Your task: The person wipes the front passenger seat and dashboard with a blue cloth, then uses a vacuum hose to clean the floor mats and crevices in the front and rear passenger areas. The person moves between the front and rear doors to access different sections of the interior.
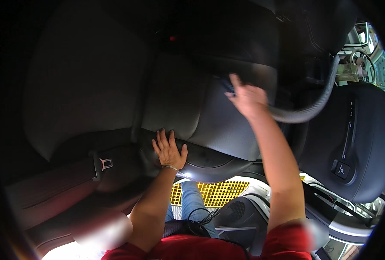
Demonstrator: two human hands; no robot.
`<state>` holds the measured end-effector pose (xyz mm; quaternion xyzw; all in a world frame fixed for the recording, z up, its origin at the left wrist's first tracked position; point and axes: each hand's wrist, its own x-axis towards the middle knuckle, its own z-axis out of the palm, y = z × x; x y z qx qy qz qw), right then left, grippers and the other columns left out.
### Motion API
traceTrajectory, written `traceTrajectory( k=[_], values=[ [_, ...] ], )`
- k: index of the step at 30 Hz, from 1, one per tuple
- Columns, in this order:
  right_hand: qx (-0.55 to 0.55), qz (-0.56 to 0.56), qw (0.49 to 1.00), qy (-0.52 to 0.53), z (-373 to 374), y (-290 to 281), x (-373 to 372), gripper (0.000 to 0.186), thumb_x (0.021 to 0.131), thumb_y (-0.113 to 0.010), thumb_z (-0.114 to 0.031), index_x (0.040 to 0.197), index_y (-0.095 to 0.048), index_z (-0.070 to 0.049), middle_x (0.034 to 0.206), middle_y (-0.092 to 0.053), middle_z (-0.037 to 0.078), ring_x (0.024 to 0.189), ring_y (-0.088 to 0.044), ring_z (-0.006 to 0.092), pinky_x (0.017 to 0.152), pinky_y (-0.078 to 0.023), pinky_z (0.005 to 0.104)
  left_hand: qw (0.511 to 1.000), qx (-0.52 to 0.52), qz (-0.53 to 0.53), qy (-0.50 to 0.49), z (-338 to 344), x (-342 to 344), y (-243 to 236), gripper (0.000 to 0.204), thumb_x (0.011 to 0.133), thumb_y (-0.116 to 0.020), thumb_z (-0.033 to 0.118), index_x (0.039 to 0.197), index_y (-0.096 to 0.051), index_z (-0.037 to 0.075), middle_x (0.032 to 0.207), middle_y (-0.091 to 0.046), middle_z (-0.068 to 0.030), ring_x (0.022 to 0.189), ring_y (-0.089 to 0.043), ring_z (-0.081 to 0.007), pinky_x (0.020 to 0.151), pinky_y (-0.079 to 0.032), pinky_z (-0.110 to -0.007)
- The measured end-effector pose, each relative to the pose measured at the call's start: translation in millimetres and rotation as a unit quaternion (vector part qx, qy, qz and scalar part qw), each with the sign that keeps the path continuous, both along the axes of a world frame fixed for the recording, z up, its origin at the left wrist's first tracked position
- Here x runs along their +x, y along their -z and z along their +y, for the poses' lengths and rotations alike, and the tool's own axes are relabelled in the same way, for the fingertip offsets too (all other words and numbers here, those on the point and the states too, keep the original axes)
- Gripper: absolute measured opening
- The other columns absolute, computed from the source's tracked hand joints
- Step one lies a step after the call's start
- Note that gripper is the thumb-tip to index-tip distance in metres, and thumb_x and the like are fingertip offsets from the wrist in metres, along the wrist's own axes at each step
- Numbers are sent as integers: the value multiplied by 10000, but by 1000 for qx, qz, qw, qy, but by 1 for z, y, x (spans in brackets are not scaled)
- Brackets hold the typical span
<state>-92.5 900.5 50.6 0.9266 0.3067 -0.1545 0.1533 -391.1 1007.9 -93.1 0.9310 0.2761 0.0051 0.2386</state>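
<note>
My left hand (170,154) lies flat with fingers spread on the front edge of a black leather car seat cushion (175,104). Farther out over the same cushion is my right hand (248,97), slightly blurred. Its fingers close around the dark nozzle (228,84) of a vacuum cleaner, with the index finger stretched along it. From behind the right wrist a ribbed grey vacuum hose (305,115) curves away to the right and upward. The nozzle's tip is lost against the dark seat.
A seat-belt buckle tongue (107,163) hangs at the left. On the right stands a front seat (352,134) with side controls, and beyond it a steering wheel (367,65). A clear canister (350,72) is near the hose's far end. Yellow floor grating (222,193) shows below the door sill.
</note>
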Motion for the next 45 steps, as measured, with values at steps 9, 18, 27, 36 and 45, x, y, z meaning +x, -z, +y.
traceTrajectory(
  k=[9, 18, 27, 36, 45],
  values=[
    [100, -7, 986, 135, -133, -63, -87, 676, 835, -698, -455, 1413, -534, -145, 784, -699, 174, 753, -697, 370, 699, -547, 474, 999, 24, 24, 11, -1, 1, 0, 722, 870, -563, 447, 1421, -412, 4, 1513, -282, -263, 1451, -202, -437, 1162, -117, -611],
    [-77, 225, 970, 58, -225, -144, -125, 425, 549, -826, -259, 961, -766, -174, 830, -726, 92, 881, -691, 314, 786, -498, 427, 998, -35, 42, -11, 2, 22, -47, 524, 887, -625, 385, 1272, -588, 33, 1439, -459, -202, 1370, -381, -385, 1149, -219, -549],
    [-375, 186, 888, -189, -171, -62, -193, 735, 567, -833, 107, 1250, -696, -126, 1322, -654, 42, 1276, -558, 320, 1046, -356, 656, 535, -816, 131, 175, -223, 190, -164, 553, 832, -805, 329, 1194, -594, -33, 1062, -685, -150, 991, -669, -217, 889, -523, -318],
    [782, 429, 137, 431, -246, 27, -241, 737, 800, -781, -405, 1375, -505, -35, 1337, -564, 252, 1265, -536, 398, 1131, -356, 543, 682, -731, -21, -7, -262, 194, -144, 278, 745, -784, 55, 968, -620, 22, 861, -667, -41, 868, -647, -146, 804, -501, -290],
    [792, 210, -245, 519, -286, 114, -157, 491, 899, -716, -133, 1308, -483, 7, 1199, -637, 155, 1057, -672, 274, 869, -593, 389, 646, -752, 37, 125, -287, 183, -108, 236, 833, -709, 36, 1044, -611, -4, 955, -694, -94, 921, -688, -194, 869, -542, -316]
  ],
)
